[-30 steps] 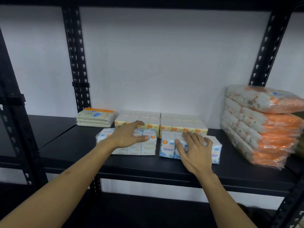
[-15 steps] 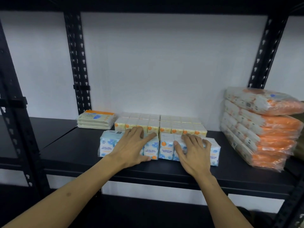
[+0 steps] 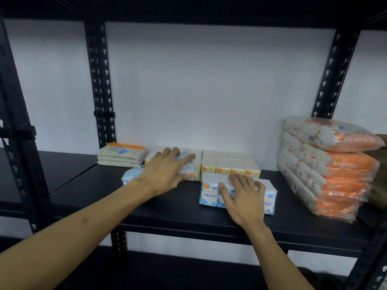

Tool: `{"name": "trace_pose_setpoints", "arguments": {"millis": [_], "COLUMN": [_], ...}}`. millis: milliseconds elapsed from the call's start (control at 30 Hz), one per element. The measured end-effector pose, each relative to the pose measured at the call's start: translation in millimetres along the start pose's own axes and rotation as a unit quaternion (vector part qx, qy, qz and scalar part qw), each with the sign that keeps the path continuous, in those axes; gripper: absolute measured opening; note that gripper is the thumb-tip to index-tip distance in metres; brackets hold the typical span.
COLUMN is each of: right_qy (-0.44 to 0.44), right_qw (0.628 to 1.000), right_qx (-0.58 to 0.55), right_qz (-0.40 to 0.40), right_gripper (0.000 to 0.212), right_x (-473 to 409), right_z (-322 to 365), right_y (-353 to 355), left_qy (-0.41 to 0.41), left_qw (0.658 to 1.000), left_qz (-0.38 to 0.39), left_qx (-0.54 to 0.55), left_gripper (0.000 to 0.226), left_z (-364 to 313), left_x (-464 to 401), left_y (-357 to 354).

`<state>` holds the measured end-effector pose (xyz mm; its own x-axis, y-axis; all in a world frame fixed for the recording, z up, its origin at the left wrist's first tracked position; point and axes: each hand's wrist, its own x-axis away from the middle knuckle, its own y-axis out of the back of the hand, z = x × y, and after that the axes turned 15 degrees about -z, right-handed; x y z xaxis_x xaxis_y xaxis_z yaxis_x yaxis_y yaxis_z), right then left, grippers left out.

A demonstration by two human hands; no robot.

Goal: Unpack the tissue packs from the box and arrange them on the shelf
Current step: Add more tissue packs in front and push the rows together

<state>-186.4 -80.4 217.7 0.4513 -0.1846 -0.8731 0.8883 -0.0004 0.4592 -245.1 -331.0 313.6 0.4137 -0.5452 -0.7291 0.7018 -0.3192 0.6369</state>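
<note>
Fingers of the right hand (image 3: 244, 198) are laid flat on a blue tissue pack (image 3: 209, 190) at centre frame, steadying it. The left hand (image 3: 165, 171), fingers spread, presses another pack (image 3: 133, 175), seemingly tilted, toward the yellow packs (image 3: 230, 164) on the shelf (image 3: 188, 218), apparently to close the row.

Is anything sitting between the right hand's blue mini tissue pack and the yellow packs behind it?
Nothing visible: the blue pack under the right hand already sits against the yellow packs, with no other item between them.
</note>
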Motion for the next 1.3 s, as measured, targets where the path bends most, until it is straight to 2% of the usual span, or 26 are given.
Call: {"name": "trace_pose_setpoints", "arguments": {"millis": [100,200,267,333,433,500,667,767,867,1000,1067,1133,1233,1300], "right_qy": [-0.001,-0.001,0.000,0.000,-0.001,0.002,0.005,0.034,0.044,0.048,0.062,0.074,0.073,0.073], "right_qw": [1.000,1.000,1.000,1.000,1.000,1.000,1.000,0.997,0.995,0.994,0.992,0.990,0.988,0.987], "right_qx": [-0.002,-0.003,-0.004,-0.004,-0.007,-0.011,-0.007,0.042,0.058,0.051,0.051,0.051,0.053,0.053], "right_qz": [0.001,0.003,0.002,0.003,0.002,-0.002,0.002,0.049,0.062,0.084,0.102,0.112,0.125,0.132], "right_gripper": [0.053,0.054,0.055,0.056,0.056,0.056,0.064,0.083,0.085,0.088,0.092,0.096,0.099,0.100], "right_x": [0,0,0,0,0,0,-1,0,1,-1,-2,-2,-4,-6], "right_z": [0,1,0,0,1,1,-1,0,1,-1,-3,-5,-5,-4], "right_y": [0,0,-1,0,1,1,0,-1,1,5,7,8,7,5], "left_qy": [0.142,0.271,0.291,0.264,0.210,0.222,0.363,0.431,0.477,0.520,0.517,0.480,0.354,0.253], "left_qw": [0.980,0.925,0.913,0.928,0.970,0.971,0.921,0.895,0.872,0.833,0.823,0.849,0.925,0.964], "left_qz": [-0.084,-0.164,-0.147,-0.098,-0.040,-0.047,-0.092,-0.053,-0.011,0.036,0.034,-0.006,-0.078,-0.022], "left_qx": [0.108,0.207,0.245,0.245,0.116,0.075,0.105,0.099,0.104,0.186,0.233,0.218,0.111,0.082], "left_gripper": [0.058,0.054,0.056,0.062,0.060,0.053,0.049,0.054,0.057,0.057,0.061,0.070,0.064,0.055], "left_z": [16,31,37,42,48,50,54,46,37,48,52,53,39,23], "left_x": [-14,-19,-18,-17,-23,-24,9,38,63,87,91,90,77,65], "left_y": [18,25,26,29,33,35,25,15,4,-15,-20,-21,-13,-13]}}
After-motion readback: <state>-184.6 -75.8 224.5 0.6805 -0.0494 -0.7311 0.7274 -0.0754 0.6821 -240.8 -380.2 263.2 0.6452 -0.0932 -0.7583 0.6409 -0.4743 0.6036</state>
